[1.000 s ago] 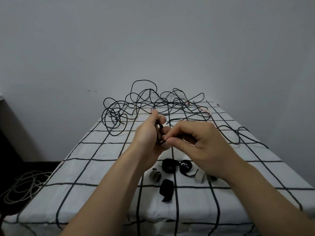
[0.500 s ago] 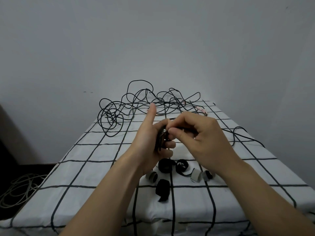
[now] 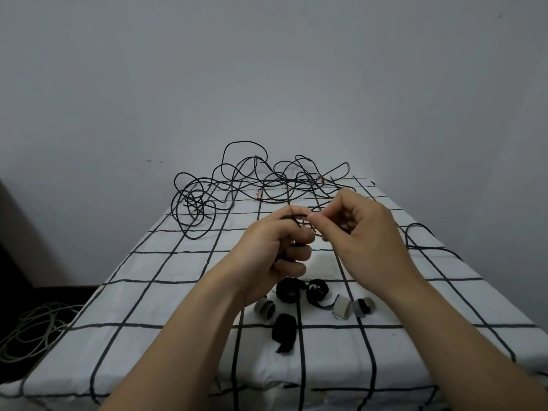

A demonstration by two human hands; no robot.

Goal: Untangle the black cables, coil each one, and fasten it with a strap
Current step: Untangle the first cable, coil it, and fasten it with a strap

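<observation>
A tangle of black cables (image 3: 255,182) sprawls over the far end of the table (image 3: 148,292), which wears a white cloth with a black grid. Above the table's middle, my left hand (image 3: 275,247) grips a small coil of black cable, its fingers curled round the loops. My right hand (image 3: 361,232) pinches the cable strand just right of the left hand's fingers. Another cable loop (image 3: 421,235) trails off to the right. Several straps lie below the hands: black ones (image 3: 289,289) (image 3: 317,292) (image 3: 284,332) and grey ones (image 3: 264,308) (image 3: 342,307) (image 3: 363,307).
A plain grey wall stands behind the table. On the dark floor at the lower left lies a pale coiled cord (image 3: 35,330). The table's near edge runs along the bottom of the view.
My left thumb has folded down onto the coil. My right hand has risen and shifted right, drawing the strand across the top of the coil.
</observation>
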